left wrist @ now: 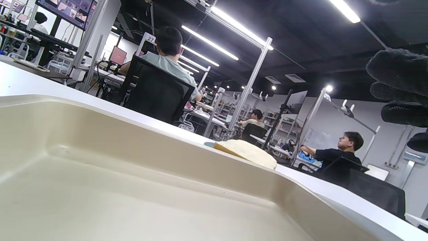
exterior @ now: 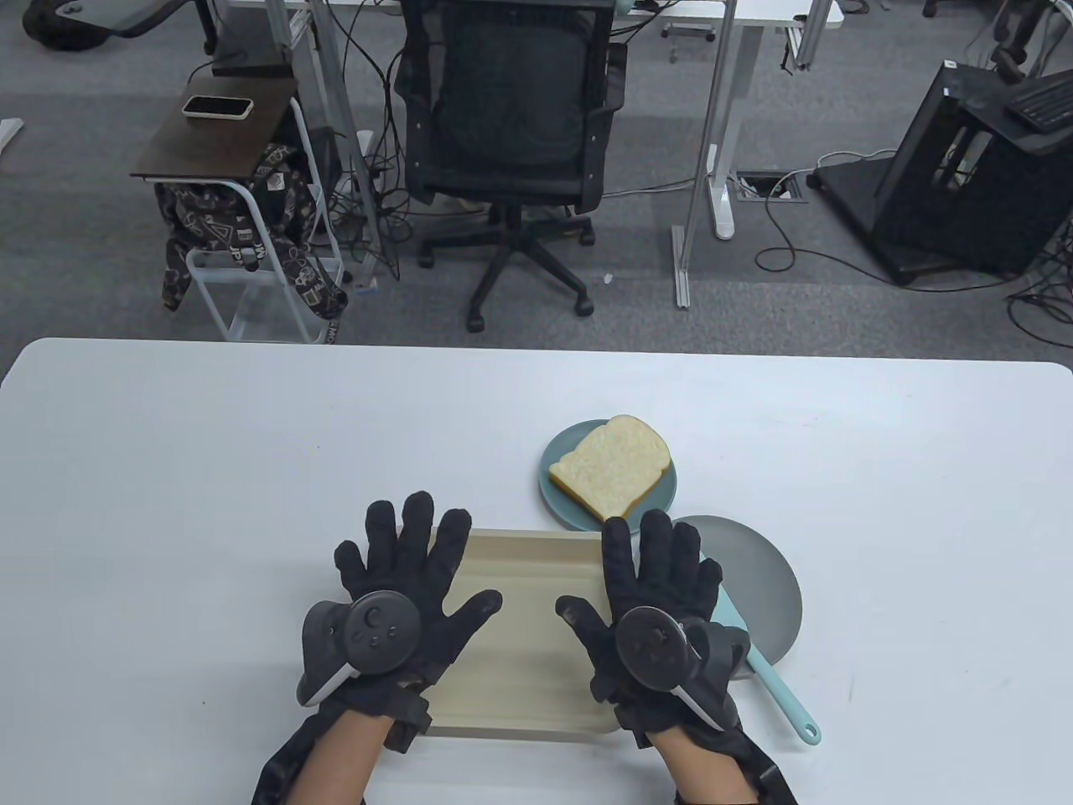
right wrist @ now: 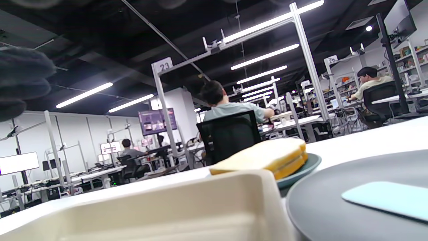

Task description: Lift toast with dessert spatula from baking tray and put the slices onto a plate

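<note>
The beige baking tray lies near the table's front edge with nothing in it; it also fills the left wrist view. Two toast slices lie stacked on a blue-grey plate just beyond the tray's far right corner. A light blue spatula lies across a grey plate right of the tray, its blade flat on that plate. My left hand is spread flat over the tray's left edge. My right hand is spread flat over the tray's right edge and part of the spatula. Neither holds anything.
The white table stretches wide to the left and right of the dishes. A black office chair and desk legs stand on the floor beyond the far edge. People sit at desks in the background of both wrist views.
</note>
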